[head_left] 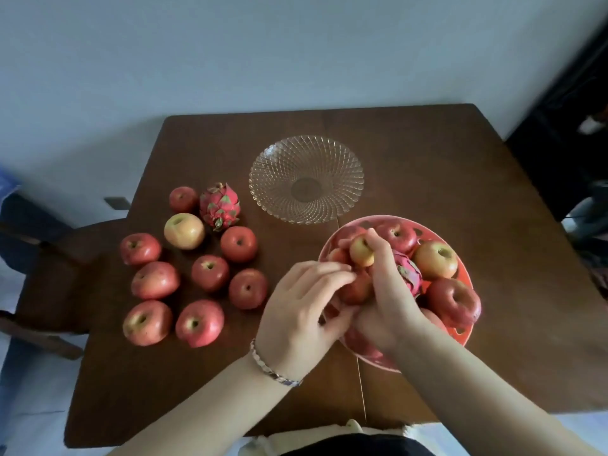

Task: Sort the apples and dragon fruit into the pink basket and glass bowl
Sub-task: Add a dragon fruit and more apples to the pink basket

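Both hands, left hand (297, 309) and right hand (388, 291), are closing fingers around firm, smooth apples in the pink basket (462, 339), gripping each across its widest part.

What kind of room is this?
Probably a home dining room: a dark wooden table against a plain wall, a chair beside it, and a cut-glass bowl with loose fruit.

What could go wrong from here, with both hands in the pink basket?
1. The pink basket is heaped and sits near the table's front edge; the left hand and right hand digging in could nudge the dark red apple at its rim out.
2. The basket's dragon fruit is wedged among apples beside the right hand; pulling it could shift the pile.
3. The glass bowl is empty, so mixing may persist.
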A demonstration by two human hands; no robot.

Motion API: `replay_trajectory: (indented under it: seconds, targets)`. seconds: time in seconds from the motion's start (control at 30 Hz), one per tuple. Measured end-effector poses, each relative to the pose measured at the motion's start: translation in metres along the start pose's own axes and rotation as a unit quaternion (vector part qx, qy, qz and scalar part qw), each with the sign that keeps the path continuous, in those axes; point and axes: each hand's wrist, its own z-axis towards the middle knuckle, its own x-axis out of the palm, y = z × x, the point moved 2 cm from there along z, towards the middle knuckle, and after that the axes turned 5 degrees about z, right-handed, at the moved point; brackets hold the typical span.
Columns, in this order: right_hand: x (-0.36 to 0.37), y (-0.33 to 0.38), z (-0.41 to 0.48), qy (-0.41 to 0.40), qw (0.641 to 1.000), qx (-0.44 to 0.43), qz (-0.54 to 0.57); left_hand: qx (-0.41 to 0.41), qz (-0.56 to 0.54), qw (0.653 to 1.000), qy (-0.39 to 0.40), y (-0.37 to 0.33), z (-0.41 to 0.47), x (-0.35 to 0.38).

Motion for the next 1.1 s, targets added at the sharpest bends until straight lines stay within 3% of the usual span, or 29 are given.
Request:
replay_trajectory:
  seconds: [0.1, 0.17, 0.2, 0.27, 0.33, 0.43, 0.5, 0.6, 0.73, 0.77, 0.83, 1.0, 1.1]
  targets:
    - [-0.025, 0.027, -0.015, -0.069, 0.992, -0.013, -0.104, 0.023, -0.01, 0.998, 0.051, -0.014, 0.005, 0.027]
    - [-0.043, 0.053, -0.022, -0.13, 0.949, -0.108, -0.265, 0.015, -0.021, 0.996, 0.082, -0.018, 0.007, 0.037]
    - [-0.053, 0.068, -0.024, -0.153, 0.896, -0.168, -0.382, 0.004, -0.028, 0.995, 0.097, -0.018, 0.009, 0.041]
    - [-0.069, 0.095, -0.019, -0.169, 0.745, -0.262, -0.59, -0.027, -0.033, 0.991, 0.126, -0.013, 0.007, 0.047]
    - [-0.084, 0.116, -0.008, -0.173, 0.636, -0.278, -0.698, -0.055, -0.023, 0.988, 0.144, -0.009, 0.005, 0.054]
    - [-0.093, 0.126, 0.014, -0.207, 0.542, -0.22, -0.785, -0.089, -0.014, 0.983, 0.157, -0.005, 0.003, 0.059]
    - [-0.094, 0.128, 0.026, -0.217, 0.5, -0.205, -0.813, -0.094, -0.004, 0.983, 0.158, -0.004, 0.005, 0.06]
    - [-0.096, 0.131, 0.035, -0.214, 0.512, -0.198, -0.808, -0.103, 0.006, 0.982, 0.156, -0.003, 0.011, 0.062]
    - [-0.098, 0.132, 0.025, -0.159, 0.623, -0.243, -0.726, -0.116, 0.017, 0.978, 0.172, -0.004, 0.025, 0.074]
    - [-0.099, 0.133, 0.019, -0.151, 0.636, -0.256, -0.712, -0.11, 0.025, 0.976, 0.186, -0.005, 0.031, 0.08]
    - [-0.103, 0.132, 0.007, -0.15, 0.623, -0.277, -0.717, -0.097, 0.05, 0.967, 0.232, -0.009, 0.047, 0.094]
    - [-0.114, 0.109, -0.008, -0.191, 0.525, -0.283, -0.78, -0.059, 0.123, 0.917, 0.375, -0.015, 0.064, 0.13]
    - [-0.118, 0.099, -0.002, -0.198, 0.49, -0.299, -0.795, -0.055, 0.133, 0.902, 0.407, -0.012, 0.064, 0.134]
